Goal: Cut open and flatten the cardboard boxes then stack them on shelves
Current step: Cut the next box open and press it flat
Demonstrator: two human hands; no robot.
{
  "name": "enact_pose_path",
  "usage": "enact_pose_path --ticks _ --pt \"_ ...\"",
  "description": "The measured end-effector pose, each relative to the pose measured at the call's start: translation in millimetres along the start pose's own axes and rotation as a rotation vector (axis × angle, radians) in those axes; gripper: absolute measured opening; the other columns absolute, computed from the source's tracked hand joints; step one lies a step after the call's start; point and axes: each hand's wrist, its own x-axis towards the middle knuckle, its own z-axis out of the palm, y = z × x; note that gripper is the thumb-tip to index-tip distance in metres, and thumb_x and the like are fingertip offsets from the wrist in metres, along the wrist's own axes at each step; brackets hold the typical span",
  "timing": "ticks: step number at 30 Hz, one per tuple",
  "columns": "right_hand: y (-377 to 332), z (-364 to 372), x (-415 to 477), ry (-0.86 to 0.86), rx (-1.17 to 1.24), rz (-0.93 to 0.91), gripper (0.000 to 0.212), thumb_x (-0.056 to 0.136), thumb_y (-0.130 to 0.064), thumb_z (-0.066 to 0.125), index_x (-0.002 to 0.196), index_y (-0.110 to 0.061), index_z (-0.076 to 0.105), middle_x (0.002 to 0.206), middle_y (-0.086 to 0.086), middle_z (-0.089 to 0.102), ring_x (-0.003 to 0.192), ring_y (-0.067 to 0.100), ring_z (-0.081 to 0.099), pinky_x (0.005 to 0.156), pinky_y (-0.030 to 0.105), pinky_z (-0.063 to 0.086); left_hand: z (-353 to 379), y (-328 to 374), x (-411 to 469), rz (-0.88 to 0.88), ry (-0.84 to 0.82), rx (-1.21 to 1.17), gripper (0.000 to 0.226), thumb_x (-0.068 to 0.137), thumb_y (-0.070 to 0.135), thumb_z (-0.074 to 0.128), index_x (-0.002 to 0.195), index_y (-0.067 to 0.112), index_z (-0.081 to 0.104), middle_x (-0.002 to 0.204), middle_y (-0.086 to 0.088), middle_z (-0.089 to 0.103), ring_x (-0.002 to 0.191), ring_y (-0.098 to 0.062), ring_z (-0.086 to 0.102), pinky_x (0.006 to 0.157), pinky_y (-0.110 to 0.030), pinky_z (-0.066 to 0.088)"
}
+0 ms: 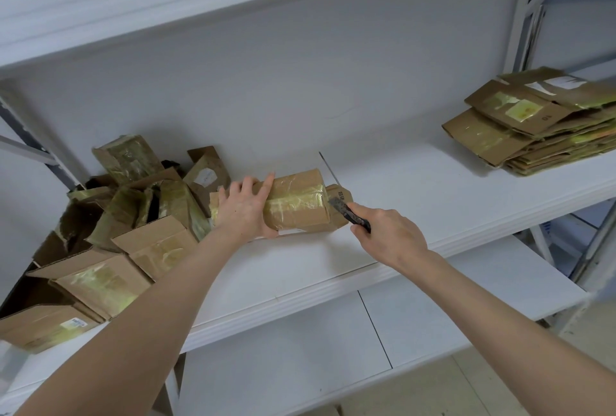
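Observation:
A taped cardboard box [300, 202] lies on its side in the middle of the white shelf [416, 189]. My left hand [245, 207] holds its left half, fingers spread over the top and thumb under the near edge. My right hand [390, 235] grips a dark utility knife [350, 214]. The blade tip touches the box's right end, where a flap stands open. A stack of flattened boxes [533, 122] rests at the shelf's far right.
A heap of several unflattened taped boxes [126, 225] fills the shelf's left end, right beside my left hand. A lower white shelf [433, 309] juts out below. Metal uprights [530, 15] stand at the right, and another shelf hangs overhead.

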Motion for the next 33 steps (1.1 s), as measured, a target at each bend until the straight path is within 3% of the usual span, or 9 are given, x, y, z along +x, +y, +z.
enact_pose_path --ticks 5,7,10,15,25,33 --pt "8.5 -6.9 -2.2 -0.051 0.033 -0.001 0.036 0.096 -0.032 0.046 0.126 -0.051 0.053 0.090 -0.004 0.062 0.087 0.025 0.060 0.067 0.030 0.046 -0.7 -1.4 0.4 -0.017 -0.005 -0.008 0.123 0.065 0.067 0.073 0.155 0.030 -0.002 0.143 -0.007 0.026 0.133 -0.032 0.027 0.115 -0.057 0.021" --pt "11.8 -7.3 2.9 0.018 0.119 0.038 0.037 0.095 -0.033 0.046 0.126 -0.053 0.052 0.092 -0.003 0.065 0.087 0.026 0.060 0.068 0.032 0.047 -0.7 -1.8 2.6 -0.007 -0.014 -0.019 0.123 0.065 0.067 0.073 0.155 0.029 -0.003 0.143 -0.008 0.026 0.133 -0.032 0.027 0.114 -0.058 0.021" --pt "6.2 -9.1 21.9 0.097 0.160 0.052 0.034 0.096 -0.032 0.045 0.124 -0.049 0.054 0.090 0.001 0.065 0.087 0.029 0.059 0.068 0.033 0.048 0.4 -1.3 3.2 -0.001 -0.003 -0.007 0.122 0.066 0.067 0.072 0.154 0.030 -0.003 0.143 -0.008 0.026 0.133 -0.031 0.027 0.113 -0.058 0.022" --pt "-5.4 -8.2 37.9 0.080 0.119 0.055 0.032 0.099 -0.031 0.043 0.123 -0.049 0.053 0.090 -0.002 0.062 0.085 0.027 0.058 0.063 0.030 0.040 1.2 -1.1 2.2 -0.002 0.001 -0.012 0.122 0.066 0.066 0.073 0.154 0.029 -0.003 0.143 -0.008 0.026 0.134 -0.031 0.026 0.114 -0.060 0.020" --pt "-6.5 -3.0 39.9 0.065 0.128 0.047 0.034 0.098 -0.030 0.043 0.125 -0.047 0.053 0.096 0.000 0.065 0.088 0.028 0.058 0.066 0.031 0.041 3.8 -1.2 1.4 -0.013 -0.001 -0.035 0.122 0.064 0.063 0.075 0.154 0.031 -0.002 0.142 -0.007 0.025 0.134 -0.031 0.025 0.114 -0.061 0.018" --pt "-8.5 -2.2 36.0 0.077 0.047 0.030 0.034 0.100 -0.029 0.042 0.128 -0.046 0.050 0.088 -0.001 0.057 0.080 0.027 0.053 0.065 0.030 0.040 4.4 -0.5 0.7 -0.016 0.001 -0.027 0.123 0.064 0.064 0.074 0.154 0.030 -0.003 0.143 -0.008 0.025 0.135 -0.033 0.025 0.114 -0.061 0.019"
